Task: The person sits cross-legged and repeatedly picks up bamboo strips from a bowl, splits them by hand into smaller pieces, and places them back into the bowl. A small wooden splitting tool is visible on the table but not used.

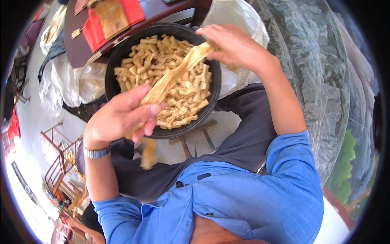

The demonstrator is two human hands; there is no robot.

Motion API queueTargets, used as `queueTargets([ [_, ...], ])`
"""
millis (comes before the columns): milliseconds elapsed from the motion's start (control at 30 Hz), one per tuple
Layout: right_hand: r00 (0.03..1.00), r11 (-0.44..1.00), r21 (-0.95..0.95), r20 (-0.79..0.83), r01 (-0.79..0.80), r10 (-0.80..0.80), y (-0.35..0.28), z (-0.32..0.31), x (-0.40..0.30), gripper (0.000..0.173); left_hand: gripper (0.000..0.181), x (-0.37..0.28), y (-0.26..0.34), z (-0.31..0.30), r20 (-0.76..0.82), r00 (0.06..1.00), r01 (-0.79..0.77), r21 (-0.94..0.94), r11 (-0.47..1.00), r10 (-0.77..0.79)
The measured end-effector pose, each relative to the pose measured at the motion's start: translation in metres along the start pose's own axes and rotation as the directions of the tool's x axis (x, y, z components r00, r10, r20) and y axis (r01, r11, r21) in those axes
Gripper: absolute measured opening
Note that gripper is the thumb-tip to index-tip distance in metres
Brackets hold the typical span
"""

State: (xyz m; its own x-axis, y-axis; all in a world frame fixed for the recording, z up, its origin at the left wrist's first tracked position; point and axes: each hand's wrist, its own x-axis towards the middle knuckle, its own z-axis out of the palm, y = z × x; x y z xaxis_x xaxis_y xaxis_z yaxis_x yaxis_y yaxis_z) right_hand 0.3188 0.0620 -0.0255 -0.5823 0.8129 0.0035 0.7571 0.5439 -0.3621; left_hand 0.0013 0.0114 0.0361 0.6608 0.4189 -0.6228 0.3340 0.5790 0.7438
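Note:
A long, pale-yellow strip that looks like a dried beancurd stick stretches slantwise between my two hands. My left hand, with a metal-banded watch on its wrist, is wrapped around the lower part, and a blurred tail end dangles below it. At the upper end, my right hand pinches the strip between thumb and fingers. Beneath both hands stands a round black basin, heaped with short cut pieces of the same stuff. The strip and my left hand hide part of the heap.
A dark-red table at upper left bears a wooden board on red material. White plastic bags lie beside the basin. Clear plastic sheeting covers the right side. Lower left are a metal frame and another person's bare limb.

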Motion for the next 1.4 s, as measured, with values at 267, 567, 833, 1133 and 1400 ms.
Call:
queueTargets([
  [267,0.938,0.948,-0.027,-0.134,0.318,-0.318,-0.038,-0.001,0.025,0.022,0.027,0.013,0.000,0.002,-0.007,0.993,-0.114,-0.022,0.993,0.114],
  [567,0.965,0.864,0.448,0.013,0.230,-0.263,-0.051,0.003,0.038,0.019,0.027,0.024,-0.014,-0.009,-0.098,0.976,-0.195,0.022,0.980,0.197],
  [833,0.982,0.974,-0.206,-0.143,0.095,-0.125,-0.009,-0.004,0.043,0.019,0.031,0.016,-0.015,-0.017,-0.124,0.978,-0.170,-0.019,0.985,0.166],
  [1133,0.908,0.911,0.133,-0.221,0.391,-0.357,-0.063,0.007,0.039,0.058,0.023,0.016,-0.016,-0.015,-0.164,0.976,-0.185,-0.278,0.943,0.143],
  [1400,0.761,0.845,-0.018,-0.425,0.535,-0.491,-0.107,0.020,0.037,0.070,0.021,0.049,-0.017,-0.020,-0.414,0.859,-0.513,-0.700,0.498,0.303],
])
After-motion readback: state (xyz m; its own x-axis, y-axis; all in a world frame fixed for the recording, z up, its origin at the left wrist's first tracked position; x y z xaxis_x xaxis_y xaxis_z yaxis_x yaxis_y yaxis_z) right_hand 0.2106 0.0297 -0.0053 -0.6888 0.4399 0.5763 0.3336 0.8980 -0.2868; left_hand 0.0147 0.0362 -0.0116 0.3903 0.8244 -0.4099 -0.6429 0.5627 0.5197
